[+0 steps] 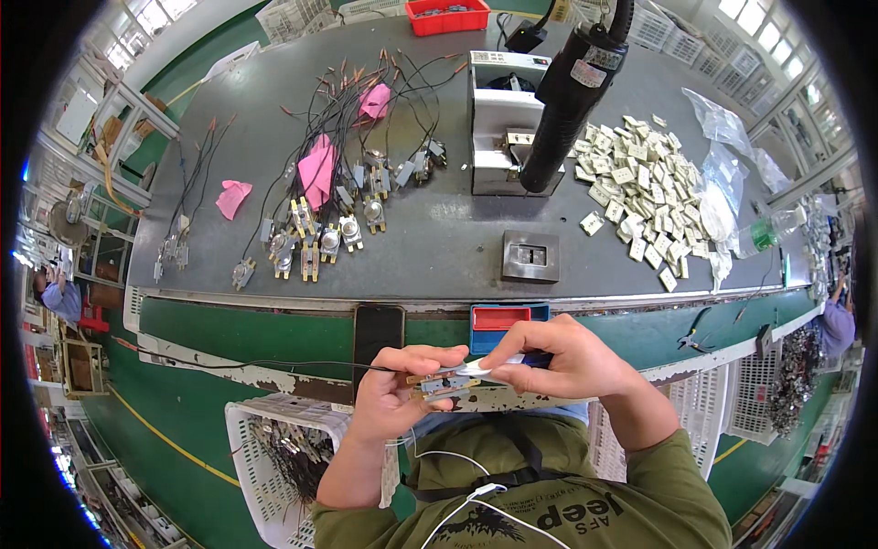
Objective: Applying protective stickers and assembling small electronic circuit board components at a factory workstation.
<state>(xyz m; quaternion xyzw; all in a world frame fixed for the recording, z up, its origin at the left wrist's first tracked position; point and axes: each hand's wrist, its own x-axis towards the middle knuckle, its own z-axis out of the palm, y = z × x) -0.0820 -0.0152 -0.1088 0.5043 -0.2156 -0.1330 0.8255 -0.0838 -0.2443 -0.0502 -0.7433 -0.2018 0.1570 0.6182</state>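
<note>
Metal part [445, 385] sits in curled left hand [382, 395].

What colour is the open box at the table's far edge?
The box is red, shown best in the head view.

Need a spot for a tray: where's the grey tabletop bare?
Mostly bare: grey tabletop between the wired parts and metal block; smaller patch between block and cream pile. Crowded: the wired parts and the cream pile.

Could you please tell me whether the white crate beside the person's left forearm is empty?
It is not empty: the white crate holds a tangle of dark-wired parts. How deep they go, I cannot tell.
</note>
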